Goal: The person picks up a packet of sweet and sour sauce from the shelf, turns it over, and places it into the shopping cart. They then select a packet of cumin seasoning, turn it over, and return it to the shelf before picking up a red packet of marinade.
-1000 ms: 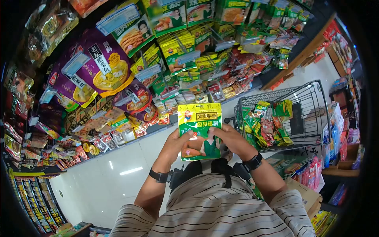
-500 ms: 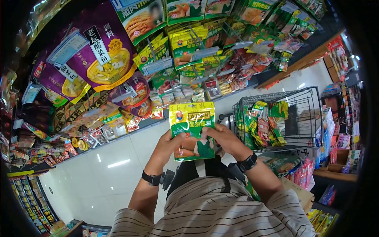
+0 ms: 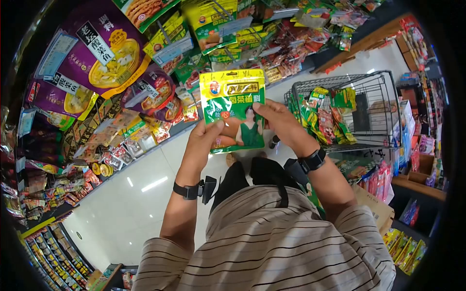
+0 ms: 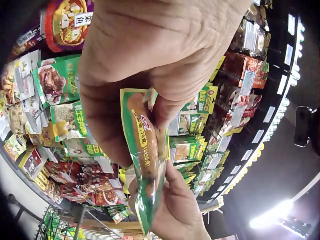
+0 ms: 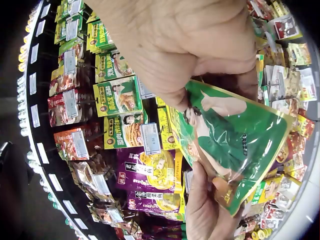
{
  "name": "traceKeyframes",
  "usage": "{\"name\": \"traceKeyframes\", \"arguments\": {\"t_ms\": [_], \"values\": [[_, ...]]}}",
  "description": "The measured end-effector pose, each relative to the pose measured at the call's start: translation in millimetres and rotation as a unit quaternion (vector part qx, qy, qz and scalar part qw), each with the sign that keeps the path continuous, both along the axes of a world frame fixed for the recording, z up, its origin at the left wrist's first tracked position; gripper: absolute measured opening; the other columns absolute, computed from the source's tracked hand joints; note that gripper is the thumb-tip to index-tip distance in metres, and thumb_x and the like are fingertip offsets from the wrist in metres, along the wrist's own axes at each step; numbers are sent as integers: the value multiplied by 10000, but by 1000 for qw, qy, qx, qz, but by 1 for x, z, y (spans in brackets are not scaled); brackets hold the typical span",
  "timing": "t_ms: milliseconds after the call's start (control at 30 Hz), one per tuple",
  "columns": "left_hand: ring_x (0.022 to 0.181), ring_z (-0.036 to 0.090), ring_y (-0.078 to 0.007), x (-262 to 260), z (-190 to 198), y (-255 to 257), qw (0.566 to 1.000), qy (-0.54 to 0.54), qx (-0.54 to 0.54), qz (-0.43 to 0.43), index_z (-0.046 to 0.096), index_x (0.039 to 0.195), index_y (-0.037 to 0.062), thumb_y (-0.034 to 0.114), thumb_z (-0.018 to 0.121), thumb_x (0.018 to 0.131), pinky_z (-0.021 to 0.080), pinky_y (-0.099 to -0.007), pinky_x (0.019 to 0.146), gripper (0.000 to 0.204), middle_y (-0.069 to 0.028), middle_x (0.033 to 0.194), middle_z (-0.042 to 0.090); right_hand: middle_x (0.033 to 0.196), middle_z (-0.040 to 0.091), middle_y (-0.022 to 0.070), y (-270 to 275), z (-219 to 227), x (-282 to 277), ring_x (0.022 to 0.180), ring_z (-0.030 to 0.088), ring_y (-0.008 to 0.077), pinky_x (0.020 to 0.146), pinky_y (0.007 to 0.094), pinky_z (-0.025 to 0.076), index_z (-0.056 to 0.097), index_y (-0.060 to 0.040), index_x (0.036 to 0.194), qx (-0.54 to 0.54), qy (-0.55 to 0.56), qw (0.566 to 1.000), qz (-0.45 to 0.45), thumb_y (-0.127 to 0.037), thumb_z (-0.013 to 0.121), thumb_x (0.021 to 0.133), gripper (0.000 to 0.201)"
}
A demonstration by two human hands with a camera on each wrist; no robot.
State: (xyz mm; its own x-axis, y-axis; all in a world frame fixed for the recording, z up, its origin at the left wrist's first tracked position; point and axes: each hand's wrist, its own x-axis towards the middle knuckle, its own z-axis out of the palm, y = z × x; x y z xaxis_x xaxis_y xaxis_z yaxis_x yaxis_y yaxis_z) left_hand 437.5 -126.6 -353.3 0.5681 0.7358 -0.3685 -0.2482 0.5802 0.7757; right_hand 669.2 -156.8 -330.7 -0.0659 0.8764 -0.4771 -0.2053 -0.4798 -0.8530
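Green-and-yellow packet (image 3: 233, 111), glossy, is held in front of the body by both hands, printed face turned toward the wearer, hang-hole edge away. The packet is located above the tile floor (image 3: 145, 203), left of the left edge of the wire cart (image 3: 359, 117) and apart from it.

Grip, left hand (image 3: 200, 140): the packet's left edge is pinched in its lower half, thumb pressed on the printed face, fingers behind.

Grip, right hand (image 3: 286, 123): the right edge is pinched somewhat higher, near mid-height, thumb likewise on the face. Fingertips behind the packet are largely hidden in the head view; in both wrist views the packet is seen between thumb and fingers.

A dark band is worn on each wrist. A striped shirt (image 3: 276, 233) is seen below.

In the cart, green, yellow and red packets (image 3: 330, 121) are heaped toward the left edge, well apart from the right edge; they overlap, so their number cannot be told. Beyond the left hand, a large purple pouch (image 3: 109, 53) is displayed among hanging goods, a pale price tag (image 3: 172, 51) being fixed nearby.
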Motion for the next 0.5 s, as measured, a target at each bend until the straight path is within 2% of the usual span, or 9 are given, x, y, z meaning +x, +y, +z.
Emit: {"name": "traceKeyframes", "arguments": {"t_ms": [100, 333, 500], "values": [[860, 729, -284, 8, 0, -1, 999, 26, 20, -7, 555, 1233, -40, 172, 506, 1022, 590, -336, 768, 303, -178, 1084, 700, 983, 655, -60, -4, -11, 16, 787, 547, 12, 670, 196, 427, 665, -96, 1167, 8, -22, 1000, 2, -372, 611, 981, 336], [832, 730, -246, 32, 15, -9, 998, 51, 44, 15, 568, 1213, -26, 200, 508, 1024, 576, -293, 740, 300, -155, 1052, 706, 925, 643, -85, -9, -9, 37, 782, 532, 4, 649, 197, 413, 673, -116, 1157, 31, 2, 1000, -6, -352, 608, 981, 301], [826, 714, -210, 51, 8, -10, 996, 57, 50, 55, 549, 1229, -5, 234, 509, 1031, 597, -308, 736, 313, -123, 1034, 690, 865, 621, -73, -13, 12, 49, 738, 513, 9, 623, 197, 404, 680, -77, 1100, 96, -50, 994, -11, -298, 590, 993, 262]]}}
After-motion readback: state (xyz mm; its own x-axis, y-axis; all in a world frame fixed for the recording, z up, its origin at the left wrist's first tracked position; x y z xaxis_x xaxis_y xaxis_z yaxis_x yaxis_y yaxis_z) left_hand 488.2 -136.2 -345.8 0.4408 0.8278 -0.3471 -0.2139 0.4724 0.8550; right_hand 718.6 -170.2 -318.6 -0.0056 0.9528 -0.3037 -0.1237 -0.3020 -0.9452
